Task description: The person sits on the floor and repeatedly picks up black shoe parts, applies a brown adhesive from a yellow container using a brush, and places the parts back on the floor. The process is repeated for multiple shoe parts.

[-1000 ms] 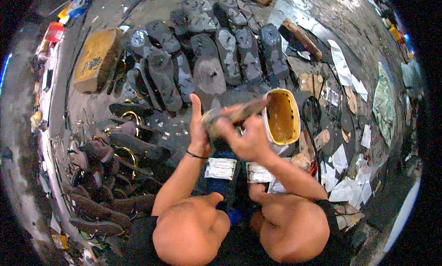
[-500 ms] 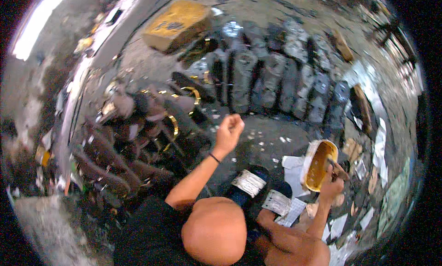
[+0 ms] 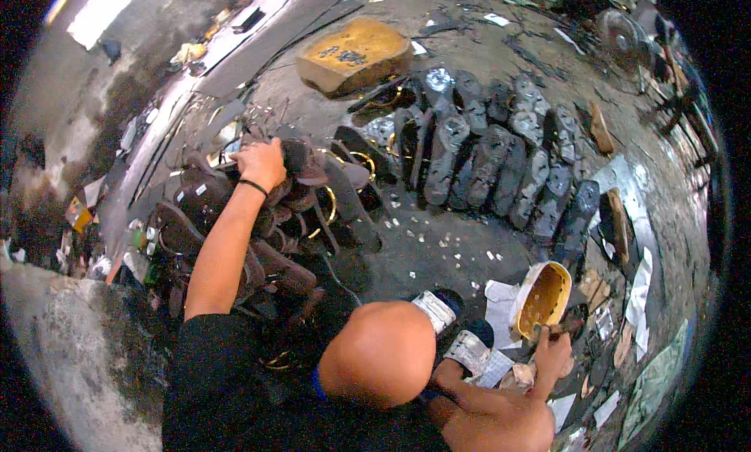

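My left hand (image 3: pixel 262 164) reaches into a heap of dark brown sandals (image 3: pixel 301 170) on the left, some with gold buckles. Its fingers curl over the top of one sandal, and the fingertips are partly hidden. Low on the right, my right hand (image 3: pixel 552 352) is closed around a short brown stick-like tool (image 3: pixel 557 329), whose exact kind does not show. That tool sits at the near rim of an oval cream tub (image 3: pixel 519 311), coated inside with something yellow-brown. White sheets of paper (image 3: pixel 501 303) lie beside the tub.
Rows of dark soles or sandals (image 3: pixel 493 151) stand across the far middle. Behind them sits a yellow-topped block (image 3: pixel 356 49). Small white scraps dot the floor (image 3: pixel 411 241). My knee (image 3: pixel 379 354) and slippered feet (image 3: pixel 434 311) are close in front; paper offcuts lie right.
My left hand has moved from the middle, over the floor, leftward onto the sandal heap. My right hand has drawn slightly nearer, bringing the tool from inside the tub to its near rim.
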`<state>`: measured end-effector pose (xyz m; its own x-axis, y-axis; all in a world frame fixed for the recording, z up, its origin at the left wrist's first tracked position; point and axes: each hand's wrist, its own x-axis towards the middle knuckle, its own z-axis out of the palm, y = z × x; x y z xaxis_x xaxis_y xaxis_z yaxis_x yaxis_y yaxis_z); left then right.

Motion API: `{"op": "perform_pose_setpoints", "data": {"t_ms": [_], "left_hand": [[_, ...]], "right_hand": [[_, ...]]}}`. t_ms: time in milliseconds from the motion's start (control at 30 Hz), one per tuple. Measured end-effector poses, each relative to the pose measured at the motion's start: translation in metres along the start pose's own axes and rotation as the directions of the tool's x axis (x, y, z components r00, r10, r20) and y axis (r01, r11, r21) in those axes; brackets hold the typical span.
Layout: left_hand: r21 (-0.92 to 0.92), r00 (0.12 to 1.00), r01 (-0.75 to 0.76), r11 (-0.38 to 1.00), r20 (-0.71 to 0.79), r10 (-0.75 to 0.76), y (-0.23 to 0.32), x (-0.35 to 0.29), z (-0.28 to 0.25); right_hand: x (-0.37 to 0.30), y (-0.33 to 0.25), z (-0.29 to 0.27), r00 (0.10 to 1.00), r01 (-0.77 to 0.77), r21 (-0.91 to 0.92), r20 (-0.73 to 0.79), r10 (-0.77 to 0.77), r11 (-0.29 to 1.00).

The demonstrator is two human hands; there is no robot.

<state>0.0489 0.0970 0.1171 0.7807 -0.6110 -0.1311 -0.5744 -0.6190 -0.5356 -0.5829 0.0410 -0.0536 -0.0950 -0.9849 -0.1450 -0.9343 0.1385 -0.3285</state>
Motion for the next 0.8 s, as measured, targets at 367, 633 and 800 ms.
{"op": "perform_pose_setpoints", "data": {"t_ms": [367, 633, 800], "left_hand": [[-0.228, 0.659, -0.416, 0.88, -0.742, 0.119, -0.02, -0.09, -0.055], [-0.102, 0.351, -0.932, 0.347, -0.485, 0.801, 0.135, -0.165, 0.121], [-0.492, 0.524, -0.799, 0.346, -0.287, 0.802, 0.18, -0.205, 0.153]], "right_hand": [[-0.019, 0.018, -0.027, 0.993, 0.009, -0.013, -0.114, -0.011, 1.0], [-0.025, -0.014, 0.0, 0.998, 0.06, -0.087, -0.012, -0.061, 0.994], [-0.051, 0.012, -0.02, 0.99, -0.022, 0.108, 0.142, 0.006, 0.994]]}}
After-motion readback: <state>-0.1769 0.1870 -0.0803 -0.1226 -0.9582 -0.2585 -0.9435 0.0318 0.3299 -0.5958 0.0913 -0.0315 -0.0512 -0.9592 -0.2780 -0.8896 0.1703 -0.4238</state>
